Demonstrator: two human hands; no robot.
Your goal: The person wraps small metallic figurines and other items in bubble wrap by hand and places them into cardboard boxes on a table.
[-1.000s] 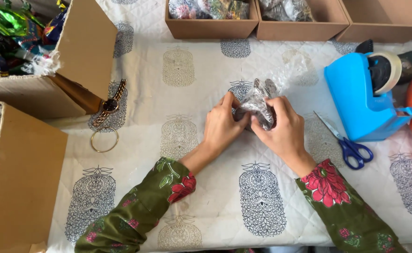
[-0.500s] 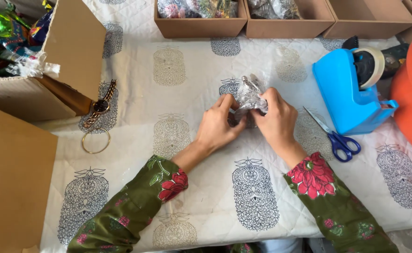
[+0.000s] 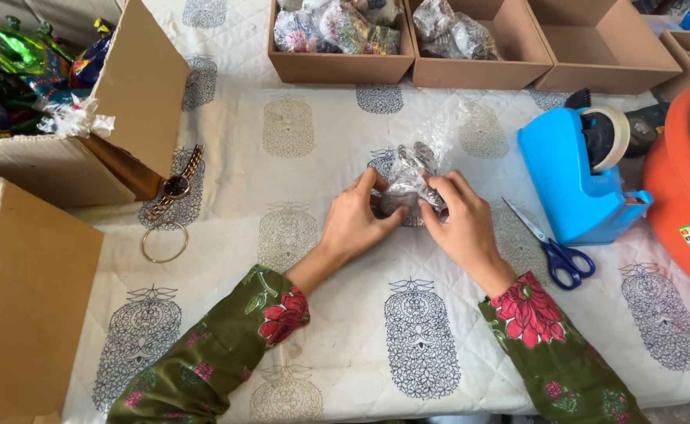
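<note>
Both hands meet at the middle of the bench [image 3: 439, 330], which is covered by a pale quilted cloth printed with grey and tan motifs. The left hand [image 3: 353, 224] and the right hand [image 3: 461, 226] press in from either side on a small bundle [image 3: 410, 187] wrapped in clear bubble wrap, which rests on the cloth between them. The fingers of each hand are closed on the wrap, thumbs and fingertips pinching its lower part, while the loose top of the plastic sticks up and away from the person. What is inside the wrap is too blurred to tell.

Just right of the right hand lie scissors [image 3: 553, 247] with blue handles, blades pointing toward the bundle. Beside them stands a blue tape dispenser [image 3: 569, 177] with a roll of tape on top, and an orange tub [image 3: 679, 196] sits at the right edge.

Along the far side is a row of shallow cardboard boxes [image 3: 337, 67]; two hold wrapped bundles. To the left, well apart from the hands, a wristwatch [image 3: 176, 187] and a thin metal ring [image 3: 164, 242] lie on the cloth next to a larger carton [image 3: 144, 86] filled with shiny coloured things.
</note>
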